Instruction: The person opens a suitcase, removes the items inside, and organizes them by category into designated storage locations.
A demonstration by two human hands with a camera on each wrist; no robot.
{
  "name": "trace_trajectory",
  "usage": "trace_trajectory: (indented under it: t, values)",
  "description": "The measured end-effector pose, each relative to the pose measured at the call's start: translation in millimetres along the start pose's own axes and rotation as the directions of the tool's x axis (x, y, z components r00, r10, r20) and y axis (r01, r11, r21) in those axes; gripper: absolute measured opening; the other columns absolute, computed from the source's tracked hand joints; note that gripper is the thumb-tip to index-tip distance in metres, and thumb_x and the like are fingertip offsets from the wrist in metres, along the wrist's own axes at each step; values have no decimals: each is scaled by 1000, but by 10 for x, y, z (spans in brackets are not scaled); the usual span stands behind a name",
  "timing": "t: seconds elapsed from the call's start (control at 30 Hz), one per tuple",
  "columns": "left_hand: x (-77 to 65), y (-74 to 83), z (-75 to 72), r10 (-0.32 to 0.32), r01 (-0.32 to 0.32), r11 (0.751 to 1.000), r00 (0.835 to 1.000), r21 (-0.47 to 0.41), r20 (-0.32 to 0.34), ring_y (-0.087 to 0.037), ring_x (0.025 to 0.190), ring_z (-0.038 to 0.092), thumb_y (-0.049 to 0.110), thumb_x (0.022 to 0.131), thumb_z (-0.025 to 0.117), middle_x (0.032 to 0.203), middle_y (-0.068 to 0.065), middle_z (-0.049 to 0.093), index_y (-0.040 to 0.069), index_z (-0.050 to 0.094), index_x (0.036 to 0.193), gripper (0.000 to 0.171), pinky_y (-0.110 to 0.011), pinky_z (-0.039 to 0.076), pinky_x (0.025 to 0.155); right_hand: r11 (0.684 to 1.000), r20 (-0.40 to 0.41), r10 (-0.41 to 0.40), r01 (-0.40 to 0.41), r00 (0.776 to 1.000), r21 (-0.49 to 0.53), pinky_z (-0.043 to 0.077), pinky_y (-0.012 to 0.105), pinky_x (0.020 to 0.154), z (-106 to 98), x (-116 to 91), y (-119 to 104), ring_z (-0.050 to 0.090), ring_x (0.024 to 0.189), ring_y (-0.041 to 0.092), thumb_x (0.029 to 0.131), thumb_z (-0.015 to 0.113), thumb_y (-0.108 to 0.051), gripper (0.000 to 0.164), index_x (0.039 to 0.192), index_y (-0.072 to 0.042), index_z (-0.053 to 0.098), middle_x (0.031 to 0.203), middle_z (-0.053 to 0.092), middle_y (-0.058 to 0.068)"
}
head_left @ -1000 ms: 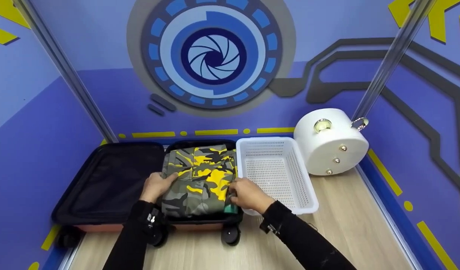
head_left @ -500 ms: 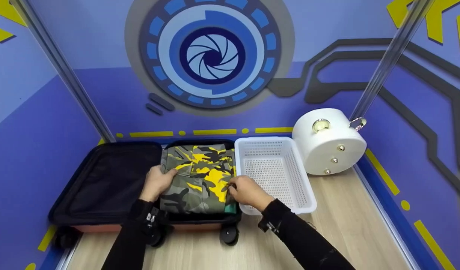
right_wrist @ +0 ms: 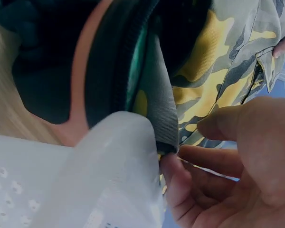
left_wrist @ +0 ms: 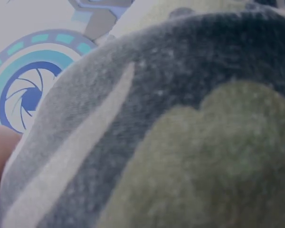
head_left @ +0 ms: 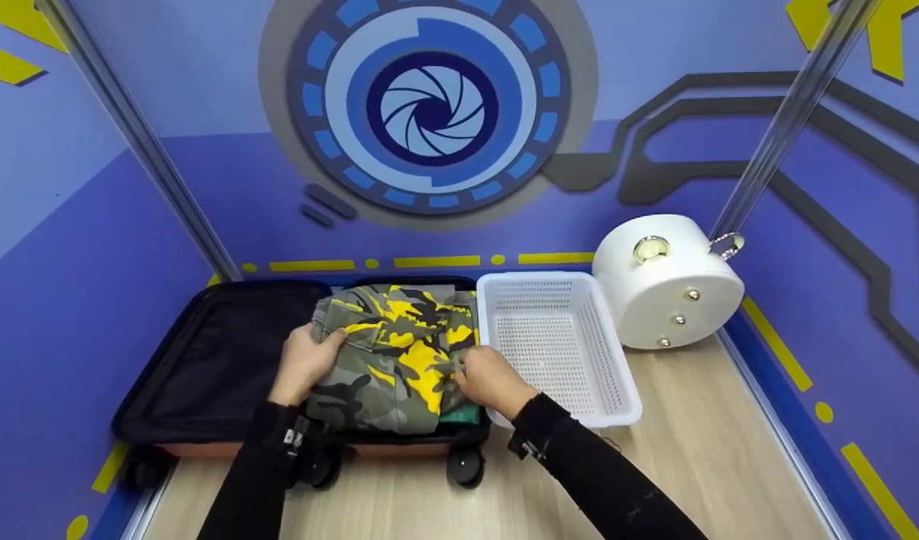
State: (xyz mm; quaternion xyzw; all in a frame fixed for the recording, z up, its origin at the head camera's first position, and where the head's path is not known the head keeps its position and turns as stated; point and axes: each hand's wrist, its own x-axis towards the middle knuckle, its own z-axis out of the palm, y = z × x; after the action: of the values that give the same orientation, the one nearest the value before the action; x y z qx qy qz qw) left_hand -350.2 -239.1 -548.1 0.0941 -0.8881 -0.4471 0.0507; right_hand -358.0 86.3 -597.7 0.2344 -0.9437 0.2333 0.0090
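A folded grey-green and yellow camouflage garment [head_left: 391, 360] with a pocket flap lies over the right half of an open suitcase [head_left: 399, 450]. My left hand [head_left: 307, 362] grips its left edge, thumb on top and the other fingers hidden. Cloth fills most of the left wrist view. At the garment's right edge, my right hand [head_left: 493, 379] has its fingers curled at the fabric. The right wrist view shows those fingertips at a fold beside the suitcase rim. Under the garment's near right corner shows a piece of green cloth [head_left: 461, 415].
The suitcase's other half, a black-lined shell [head_left: 219, 360], lies flat at the left. A white perforated basket [head_left: 617, 375] stands against the suitcase's right side. Behind it, a round white case [head_left: 654, 300] with metal studs leans near the right wall.
The garment's left side has shifted left, past the edge of the suitcase half, with my left hand. Its near right corner has drawn back, so more green cloth shows.
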Motion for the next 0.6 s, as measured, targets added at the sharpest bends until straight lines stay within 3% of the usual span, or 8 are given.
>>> trace_trajectory:
  t: [0.17,0.33,0.53,0.6]
  values:
    - [29,-111,45,-33,34,999,997,-14,70,-47,132,66,35,109,64,146,-33,66,-7,64,142,53,-58,52,114,994,120,41,-29,992,-103,64,45,81,-7,33,-49,72,84,29,88,77,-6,7,82,-2,77,94,78,19]
    - [34,-187,139,-95,97,995,989,-10,117,-52,144,57,31,112,59,157,-37,55,-13,52,154,61,-61,47,122,990,264,40,-2,964,-145,57,38,77,-78,27,-49,57,79,20,88,84,-9,18,74,-10,73,82,70,8]
    - [21,-306,253,-130,127,991,983,29,133,-54,150,50,31,113,56,163,-40,47,-16,41,160,69,-62,43,125,990,253,-32,65,967,-123,60,38,79,-66,10,2,65,81,21,82,84,-1,6,81,-6,82,84,77,9]
    - [23,-313,273,-124,119,992,981,42,149,-55,155,44,32,111,58,167,-40,41,-16,35,163,75,-61,39,129,991,247,-31,63,968,-121,61,41,84,-68,-14,-3,67,85,23,85,86,-5,2,86,-5,84,87,77,10]
